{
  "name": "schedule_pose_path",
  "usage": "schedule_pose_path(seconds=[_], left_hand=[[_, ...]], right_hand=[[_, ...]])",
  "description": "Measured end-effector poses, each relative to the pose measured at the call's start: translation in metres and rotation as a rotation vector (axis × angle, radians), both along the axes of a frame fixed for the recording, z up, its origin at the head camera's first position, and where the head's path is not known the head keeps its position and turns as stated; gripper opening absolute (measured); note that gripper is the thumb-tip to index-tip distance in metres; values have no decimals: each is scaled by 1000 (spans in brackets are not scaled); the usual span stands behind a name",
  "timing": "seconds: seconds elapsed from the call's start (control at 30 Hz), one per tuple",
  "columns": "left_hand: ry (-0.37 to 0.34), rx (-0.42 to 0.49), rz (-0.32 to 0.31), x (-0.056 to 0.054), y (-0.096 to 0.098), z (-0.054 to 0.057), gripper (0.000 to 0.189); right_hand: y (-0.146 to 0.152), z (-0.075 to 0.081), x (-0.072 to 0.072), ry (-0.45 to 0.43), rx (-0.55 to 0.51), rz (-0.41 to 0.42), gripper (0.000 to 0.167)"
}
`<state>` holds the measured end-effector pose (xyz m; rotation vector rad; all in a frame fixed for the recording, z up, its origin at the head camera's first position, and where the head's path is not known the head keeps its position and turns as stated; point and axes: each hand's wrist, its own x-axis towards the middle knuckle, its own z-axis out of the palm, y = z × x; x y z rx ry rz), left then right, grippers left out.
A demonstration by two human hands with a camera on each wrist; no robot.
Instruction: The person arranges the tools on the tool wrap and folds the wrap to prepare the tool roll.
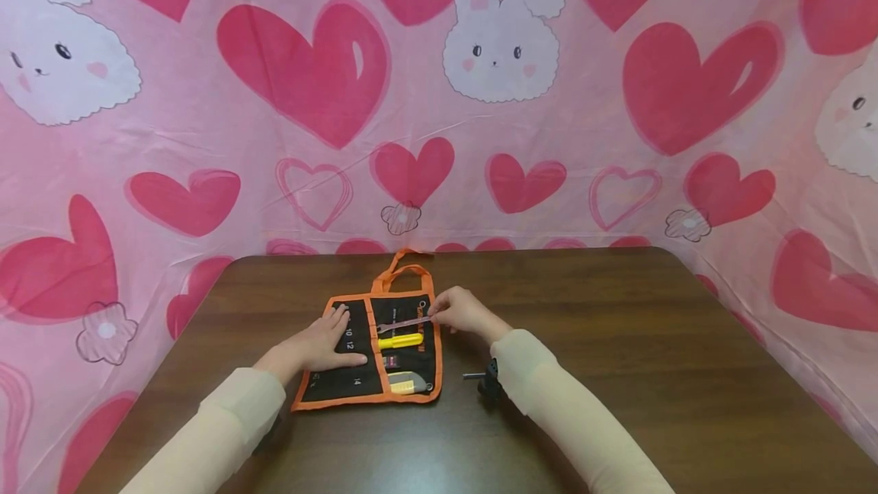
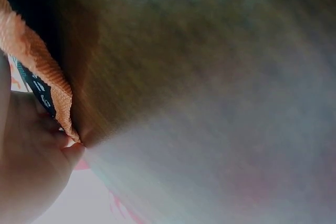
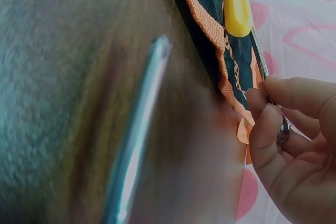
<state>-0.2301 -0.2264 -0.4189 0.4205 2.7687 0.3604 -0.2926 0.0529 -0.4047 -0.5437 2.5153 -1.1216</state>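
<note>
A black tool pouch [image 1: 363, 391] with orange trim lies spread on the table. My left hand [image 1: 317, 343] rests on its left half, fingers spread over the printed numbers. At the pouch's upper right edge, my right hand [image 1: 461, 311] pinches one end of a slim metal wrench [image 1: 405, 323]. The wrench's other end lies at the middle orange band. In the right wrist view, the fingers partly hide the wrench's ring end [image 3: 284, 132]. Below the wrench, a yellow handle [image 1: 401, 341] sticks out of the pouch, and a yellow-and-grey utility knife [image 1: 406, 383] sits lower down.
A small dark-and-red piece [image 1: 391, 362] shows between the yellow handle and the knife. Orange straps [image 1: 410, 271] lie beyond the pouch. A metal rod [image 3: 137, 129] juts out from beneath my right wrist. The wooden table [image 1: 617, 341] ends at a pink heart-patterned cloth [image 1: 425, 113].
</note>
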Motion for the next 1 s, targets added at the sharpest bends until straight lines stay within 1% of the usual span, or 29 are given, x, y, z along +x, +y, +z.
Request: schedule_pose_path(seconds=[0.23,0.53,0.8,1.0], left_hand=[[-1,9,3,1,0,2,107],[6,12,3,0,-2,-1,107],[3,10,1,0,-1,-1,107],[-8,2,9,0,0,-1,108]], right_hand=[[-6,0,2,-37,28,4,7],[-15,-3,4,-12,49,53,8],[-33,-3,8,-30,62,60,10],[-44,-5,9,3,77,68,10]])
